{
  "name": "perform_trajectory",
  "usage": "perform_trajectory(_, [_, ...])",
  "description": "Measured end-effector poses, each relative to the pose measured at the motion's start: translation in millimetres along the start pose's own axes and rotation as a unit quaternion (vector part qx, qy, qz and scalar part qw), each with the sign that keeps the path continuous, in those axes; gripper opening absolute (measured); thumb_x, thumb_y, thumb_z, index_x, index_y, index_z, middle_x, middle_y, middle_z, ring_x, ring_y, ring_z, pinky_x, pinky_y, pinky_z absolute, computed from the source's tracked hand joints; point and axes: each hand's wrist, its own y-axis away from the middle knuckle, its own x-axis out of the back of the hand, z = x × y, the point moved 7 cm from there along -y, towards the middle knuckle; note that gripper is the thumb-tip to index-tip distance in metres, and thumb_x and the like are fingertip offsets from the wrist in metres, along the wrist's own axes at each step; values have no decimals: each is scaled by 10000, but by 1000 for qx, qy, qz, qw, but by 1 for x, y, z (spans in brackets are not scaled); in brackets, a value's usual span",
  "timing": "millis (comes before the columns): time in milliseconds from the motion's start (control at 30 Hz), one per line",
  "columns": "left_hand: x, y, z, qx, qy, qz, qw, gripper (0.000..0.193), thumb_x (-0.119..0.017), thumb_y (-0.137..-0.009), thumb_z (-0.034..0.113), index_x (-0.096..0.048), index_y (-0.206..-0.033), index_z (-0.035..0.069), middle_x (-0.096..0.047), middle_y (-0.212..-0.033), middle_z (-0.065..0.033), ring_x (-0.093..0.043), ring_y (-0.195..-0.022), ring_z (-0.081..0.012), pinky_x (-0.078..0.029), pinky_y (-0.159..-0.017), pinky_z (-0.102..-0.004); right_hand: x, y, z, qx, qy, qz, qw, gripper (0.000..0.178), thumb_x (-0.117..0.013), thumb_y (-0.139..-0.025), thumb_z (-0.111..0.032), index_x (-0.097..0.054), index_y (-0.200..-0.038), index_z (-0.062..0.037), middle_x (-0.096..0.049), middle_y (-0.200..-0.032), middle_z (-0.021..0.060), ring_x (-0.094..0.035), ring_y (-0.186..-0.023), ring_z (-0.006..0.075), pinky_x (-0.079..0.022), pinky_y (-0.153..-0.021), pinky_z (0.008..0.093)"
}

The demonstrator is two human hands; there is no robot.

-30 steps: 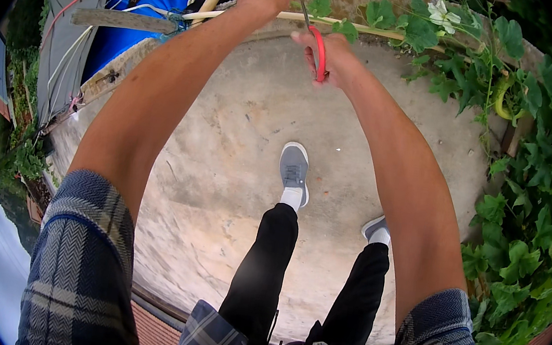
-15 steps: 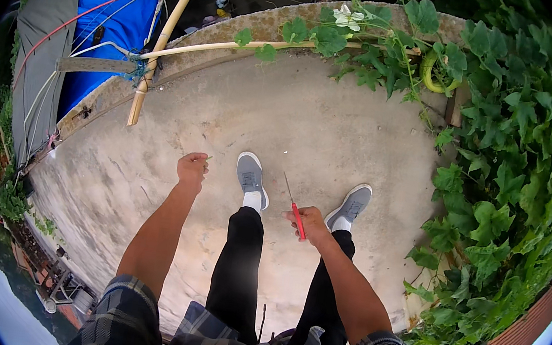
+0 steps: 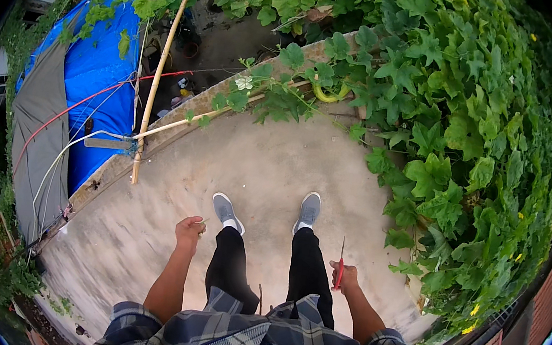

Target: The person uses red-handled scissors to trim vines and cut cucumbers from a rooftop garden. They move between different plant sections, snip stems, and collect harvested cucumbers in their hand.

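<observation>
My left hand [image 3: 190,227] hovers above the concrete, left of my left shoe, its fingers pinched on a small thin green piece, perhaps a bit of stem [image 3: 204,220]. Most of that piece is hidden by the fingers. To the right of my right leg, my right hand [image 3: 347,278] grips red-handled scissors [image 3: 340,266]. Their narrow metal blades look closed and point away from me. Neither hand touches the plants. The nearest leaves to the scissors belong to the dense green vine [image 3: 450,187] at the right.
A pale concrete floor [image 3: 256,163] lies under my grey shoes [image 3: 310,208]. Along its far edge runs a low ledge with a bamboo pole [image 3: 159,82], a white flower [image 3: 243,83] and a curved yellow-green gourd [image 3: 329,96]. A blue tarp [image 3: 108,48] and cables hang at the left.
My view has turned right and lifted, bringing in more vine. My right hand with the scissors has moved out rightward, and the blades point straighter ahead. My feet have shifted. The left hand keeps its pinch.
</observation>
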Motion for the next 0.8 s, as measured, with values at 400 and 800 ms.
perform_trajectory(400, [-51,225,89,-117,-29,-2,993,219,-718,-839,-1,-704,-1056,16,-696,-832,-57,-675,-675,-146,-453,-526,-234,117,104,-56,168,5,-46,985,390,-836,-825,-322,-579,-673,-71,-510,-567,18,-524,-418,162,-409,-341,338])
perform_trajectory(800, [145,253,-24,-14,-163,107,981,180,-672,-859,33,-690,-1035,0,-686,-794,-88,-676,-626,-188,-445,-456,-288,233,150,149,39,-163,89,982,420,-856,-805,-312,-534,-630,-108,-502,-559,21,-482,-426,176,-418,-400,391])
